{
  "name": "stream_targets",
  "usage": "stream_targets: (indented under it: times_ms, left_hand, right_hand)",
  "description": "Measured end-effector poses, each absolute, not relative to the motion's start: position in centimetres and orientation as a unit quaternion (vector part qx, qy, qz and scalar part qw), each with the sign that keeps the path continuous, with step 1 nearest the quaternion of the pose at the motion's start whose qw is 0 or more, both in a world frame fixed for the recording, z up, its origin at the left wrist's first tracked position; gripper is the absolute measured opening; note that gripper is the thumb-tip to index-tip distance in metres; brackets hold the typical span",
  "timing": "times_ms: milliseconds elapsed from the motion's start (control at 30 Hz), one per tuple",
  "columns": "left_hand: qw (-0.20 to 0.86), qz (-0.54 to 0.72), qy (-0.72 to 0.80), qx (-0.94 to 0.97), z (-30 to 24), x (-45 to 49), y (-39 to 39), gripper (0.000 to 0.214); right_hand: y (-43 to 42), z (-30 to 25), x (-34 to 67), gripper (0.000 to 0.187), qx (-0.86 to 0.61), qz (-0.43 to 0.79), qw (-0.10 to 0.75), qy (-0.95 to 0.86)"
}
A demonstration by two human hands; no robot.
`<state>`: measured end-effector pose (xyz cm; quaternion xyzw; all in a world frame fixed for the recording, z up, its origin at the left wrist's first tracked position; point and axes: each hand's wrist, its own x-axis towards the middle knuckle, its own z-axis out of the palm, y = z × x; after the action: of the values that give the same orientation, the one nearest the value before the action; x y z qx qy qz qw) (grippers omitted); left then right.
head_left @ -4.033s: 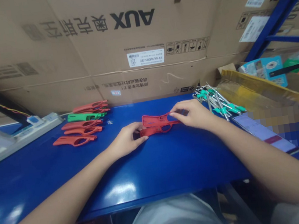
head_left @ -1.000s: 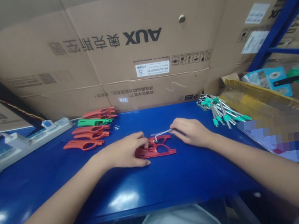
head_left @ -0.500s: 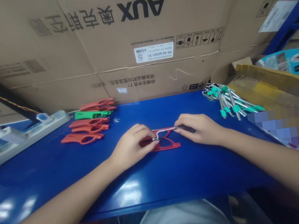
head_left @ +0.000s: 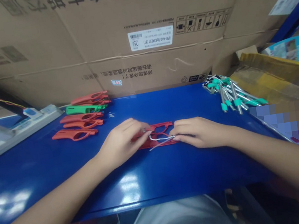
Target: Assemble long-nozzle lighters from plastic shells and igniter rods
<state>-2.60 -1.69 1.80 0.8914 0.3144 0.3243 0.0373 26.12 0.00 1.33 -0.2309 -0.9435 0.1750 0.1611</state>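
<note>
Two red plastic handle shells [head_left: 162, 127] with finger-loop openings lie on the blue table in front of me, partly covered by my hands. My left hand [head_left: 124, 139] is closed in a pinch over their left ends, at the end of a thin white wire [head_left: 160, 139]. Whatever small part sits between those fingertips is mostly hidden. Opposite it, my right hand [head_left: 198, 132] grips a slim dark tool [head_left: 186, 135], too little visible to name exactly. The tool's tip meets the wire above the shells. One loose wire end points down and left.
Orange-red handle shells [head_left: 76, 133] and a green shell [head_left: 85, 108] lie at left near a white power strip [head_left: 41, 118]. Metal rods with green fittings [head_left: 228, 91] are piled at right, beside a taped carton [head_left: 281, 82]. A large cardboard box [head_left: 102, 52] stands behind.
My view has tilted down slightly. Both hands have shifted over the shells; the right one moved down with the tool's tip. A loose wire end now shows below the tip.
</note>
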Motion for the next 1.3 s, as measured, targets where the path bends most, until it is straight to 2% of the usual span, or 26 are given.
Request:
stream_targets:
  times_ms: [200, 367, 1067, 1300]
  left_hand:
    - [0.136, 0.276, 0.323, 0.895, 1.3, -3.2, -0.9, 0.020]
    - [0.156, 0.249, 0.301, 0.907, 1.3, -3.3, -0.7, 0.022]
    - [0.168, 0.178, 0.293, 0.924, 2.1, -3.4, -1.1, 0.023]
    - [0.163, 0.184, 0.298, 0.922, 1.7, -3.1, -1.0, 0.015]
  right_hand:
    - [-0.1, 1.5, 26.2, 0.022, -0.268, 0.223, 0.166, -0.922]
    - [-0.1, 2.1, 26.5, 0.015, -0.278, 0.237, 0.143, -0.920]
    - [-1.0, 2.8, 26.8, 0.021, -0.267, 0.086, 0.090, -0.956]
    - [-1.4, 2.9, 26.5, 0.025, -0.253, 0.032, 0.059, -0.965]
